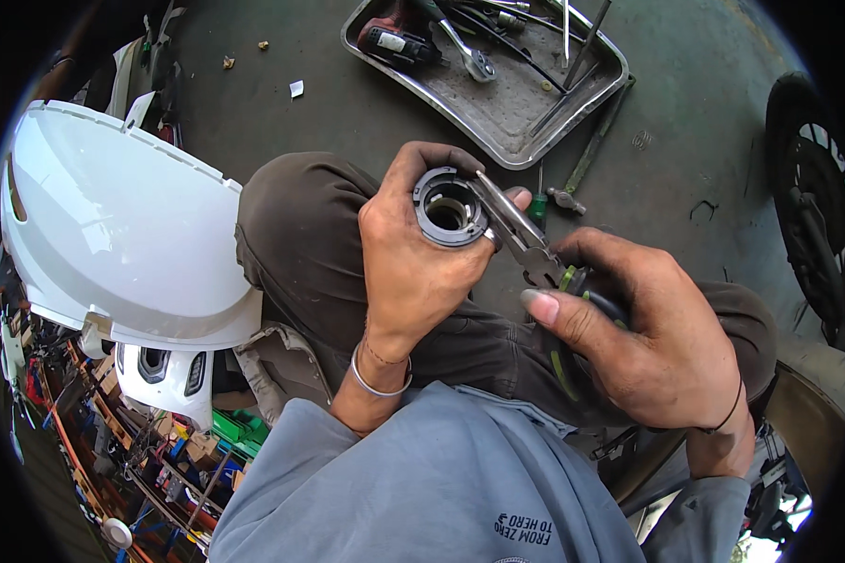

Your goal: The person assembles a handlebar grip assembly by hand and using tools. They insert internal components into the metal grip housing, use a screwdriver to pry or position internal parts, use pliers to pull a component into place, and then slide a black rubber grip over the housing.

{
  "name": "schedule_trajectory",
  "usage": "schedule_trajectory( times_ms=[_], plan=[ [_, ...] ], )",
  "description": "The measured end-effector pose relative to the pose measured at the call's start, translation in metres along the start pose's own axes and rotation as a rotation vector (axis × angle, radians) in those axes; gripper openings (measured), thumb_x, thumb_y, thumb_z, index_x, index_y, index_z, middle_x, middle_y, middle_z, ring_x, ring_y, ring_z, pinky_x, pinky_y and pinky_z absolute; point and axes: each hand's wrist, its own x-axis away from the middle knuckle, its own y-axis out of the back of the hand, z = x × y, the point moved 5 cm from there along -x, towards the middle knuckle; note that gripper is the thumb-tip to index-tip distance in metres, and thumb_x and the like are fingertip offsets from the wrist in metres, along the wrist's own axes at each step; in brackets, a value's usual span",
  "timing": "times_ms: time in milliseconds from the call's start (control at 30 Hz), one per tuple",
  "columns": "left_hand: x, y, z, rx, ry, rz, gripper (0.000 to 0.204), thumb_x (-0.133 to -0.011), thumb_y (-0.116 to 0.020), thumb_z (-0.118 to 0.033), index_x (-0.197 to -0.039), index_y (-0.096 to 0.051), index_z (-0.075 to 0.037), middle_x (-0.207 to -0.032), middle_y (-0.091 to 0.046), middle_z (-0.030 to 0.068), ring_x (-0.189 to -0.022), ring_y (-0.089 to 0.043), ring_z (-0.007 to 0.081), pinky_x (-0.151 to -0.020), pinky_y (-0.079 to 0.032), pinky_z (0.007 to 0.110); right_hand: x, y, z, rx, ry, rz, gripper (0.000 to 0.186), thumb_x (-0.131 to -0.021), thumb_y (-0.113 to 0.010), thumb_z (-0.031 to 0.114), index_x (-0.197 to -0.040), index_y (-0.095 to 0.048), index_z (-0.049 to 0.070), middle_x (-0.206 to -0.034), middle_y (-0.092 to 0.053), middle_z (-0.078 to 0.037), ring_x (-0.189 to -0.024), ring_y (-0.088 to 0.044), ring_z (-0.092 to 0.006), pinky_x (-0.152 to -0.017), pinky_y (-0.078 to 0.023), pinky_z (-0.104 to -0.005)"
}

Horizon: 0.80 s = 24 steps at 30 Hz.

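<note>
Left hand (pixel 413 239) grasps hollow grey cylinder (pixel 449 202) near 12 o'clock of view. Right hand (pixel 667 338) holds long-nose pliers (pixel 507 214), tips at cylinder rim's 1 o'clock. Cylinder judged stiff, fairly light, possibly slick; grip outer wall.

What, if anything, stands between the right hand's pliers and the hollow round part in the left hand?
Nothing visible does. The pliers in the right hand overlap the rim of the hollow round part; contact is unclear. The left hand grips the part's outside.
</note>
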Motion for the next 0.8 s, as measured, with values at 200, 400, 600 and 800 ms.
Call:
schedule_trajectory(
  times_ms=[200,400,600,800],
  plan=[
    [-0.001,-0.006,-0.001,-0.132,-0.137,0.082,0.035,-0.068,-0.084,-0.006,-0.091,-0.058,0.0,-0.074,-0.066,0.0047,-0.068,-0.065,0.0097,-0.062,-0.051,0.024,0.005,0.016,0.016,0.563,0.345,-0.2,0.026,-0.078,-0.07,0.007,-0.1,-0.062,-0.003,-0.073,-0.062,-0.022,-0.065,-0.064,-0.037,-0.058,-0.047,-0.0376],
    [0.001,-0.016,0.0,-0.162,-0.119,0.245,0.031,-0.065,-0.08,-0.002,-0.089,-0.06,-0.001,-0.077,-0.067,0.0061,-0.069,-0.066,0.012,-0.064,-0.052,0.026,0.021,0.006,0.034,0.751,0.412,-0.187,0.022,-0.074,-0.07,0.002,-0.093,-0.062,-0.004,-0.068,-0.061,-0.021,-0.063,-0.062,-0.0377,-0.056,-0.045,-0.0425],
    [0.004,-0.027,-0.003,-0.305,-0.158,0.373,0.032,-0.063,-0.077,-0.001,-0.089,-0.06,-0.001,-0.078,-0.066,0.0057,-0.072,-0.066,0.0115,-0.065,-0.051,0.026,0.013,0.005,0.034,1.028,0.382,-0.226,0.016,-0.073,-0.068,0.001,-0.087,-0.062,-0.004,-0.06,-0.059,-0.019,-0.06,-0.061,-0.0379,-0.056,-0.046,-0.0444],
    [0.0,-0.023,0.003,-0.141,-0.051,0.419,0.029,-0.061,-0.073,0.0,-0.086,-0.058,-0.001,-0.08,-0.065,0.0049,-0.072,-0.064,0.0099,-0.066,-0.05,0.024,0.007,0.005,0.026,0.938,0.263,-0.193,0.013,-0.071,-0.067,0.001,-0.082,-0.062,-0.005,-0.055,-0.057,-0.019,-0.058,-0.061,-0.0389,-0.055,-0.048,-0.0445]
  ],
)
